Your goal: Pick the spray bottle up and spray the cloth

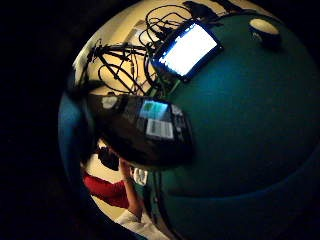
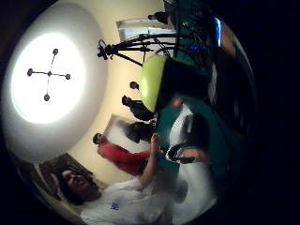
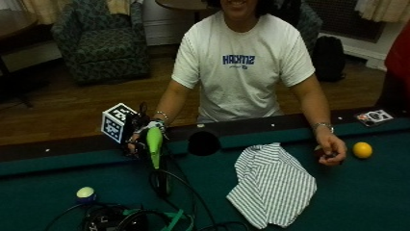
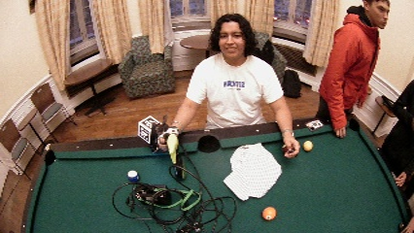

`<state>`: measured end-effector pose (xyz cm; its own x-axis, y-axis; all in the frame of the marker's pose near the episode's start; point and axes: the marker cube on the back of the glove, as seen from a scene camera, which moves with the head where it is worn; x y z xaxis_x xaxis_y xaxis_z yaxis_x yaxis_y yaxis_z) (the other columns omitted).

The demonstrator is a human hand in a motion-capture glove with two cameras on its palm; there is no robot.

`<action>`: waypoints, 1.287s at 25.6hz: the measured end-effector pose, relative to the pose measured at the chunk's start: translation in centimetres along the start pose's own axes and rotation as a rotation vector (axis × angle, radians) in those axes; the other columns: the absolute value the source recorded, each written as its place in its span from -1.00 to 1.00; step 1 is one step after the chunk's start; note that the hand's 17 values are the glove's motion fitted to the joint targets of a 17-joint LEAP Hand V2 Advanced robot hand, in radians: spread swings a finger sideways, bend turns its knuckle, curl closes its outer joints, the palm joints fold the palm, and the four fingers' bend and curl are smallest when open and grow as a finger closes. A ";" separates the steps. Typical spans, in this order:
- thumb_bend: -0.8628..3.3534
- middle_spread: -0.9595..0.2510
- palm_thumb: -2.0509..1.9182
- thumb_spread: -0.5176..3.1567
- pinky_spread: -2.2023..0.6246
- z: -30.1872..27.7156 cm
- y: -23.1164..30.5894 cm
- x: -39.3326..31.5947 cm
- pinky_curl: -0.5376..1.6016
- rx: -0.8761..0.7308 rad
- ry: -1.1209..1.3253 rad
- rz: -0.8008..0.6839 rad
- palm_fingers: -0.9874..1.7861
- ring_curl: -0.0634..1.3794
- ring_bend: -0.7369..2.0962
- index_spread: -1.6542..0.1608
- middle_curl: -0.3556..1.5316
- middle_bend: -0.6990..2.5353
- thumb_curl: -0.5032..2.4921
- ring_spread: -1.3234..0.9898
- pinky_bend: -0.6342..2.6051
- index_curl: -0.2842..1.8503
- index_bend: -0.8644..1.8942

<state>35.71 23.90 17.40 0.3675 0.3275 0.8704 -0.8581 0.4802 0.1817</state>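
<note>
One spray bottle [image 3: 154, 146], lime green, is grasped in the gloved right hand [image 3: 142, 132]; the grip is closed around its top and the body hangs down over the green felt desk [image 3: 359, 192]. Beside the grip, toward the bare hand [image 3: 331, 150], sits a corner-style pocket [image 3: 204, 143] in the dark rail. Further that way lies the striped cloth [image 3: 272, 185], flat on the felt, apart from the bottle. Just past the bare hand rests a yellow ball [image 3: 362, 149]. Below the grip, cables [image 3: 168, 192] coil on the felt. Behind: wood floor, patterned armchair [image 3: 102, 41].
</note>
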 end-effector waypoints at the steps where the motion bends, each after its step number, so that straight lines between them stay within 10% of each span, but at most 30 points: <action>1: -0.61 0.20 0.51 -0.38 0.43 0.4 0.0 0.0 0.03 -0.009 0.020 0.002 0.41 -0.12 0.10 0.49 -0.02 -0.21 -0.28 -0.05 -0.15 -0.31 -0.14; 10: -0.62 0.25 0.42 -0.30 0.50 3.4 -3.5 -1.1 -0.04 -0.063 -0.001 0.009 0.07 -0.22 -0.01 0.42 -0.09 -0.27 -0.35 -0.04 -0.28 -0.42 -0.31; 20: -0.62 0.31 0.34 -0.23 0.51 6.3 -7.3 -1.9 -0.18 -0.176 -0.088 0.080 0.49 -0.34 0.04 0.48 -0.11 -0.23 -0.39 -0.03 -0.40 -0.47 -0.24; 33: -0.58 0.31 0.48 -0.37 0.36 0.9 -3.0 -19.0 -0.13 -0.260 -0.193 -0.296 0.74 -0.26 0.04 0.52 -0.03 -0.15 -0.29 -0.03 -0.35 -0.32 -0.12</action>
<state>30.98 15.47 0.73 0.4890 -0.0013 0.8723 -0.5978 0.7277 0.3362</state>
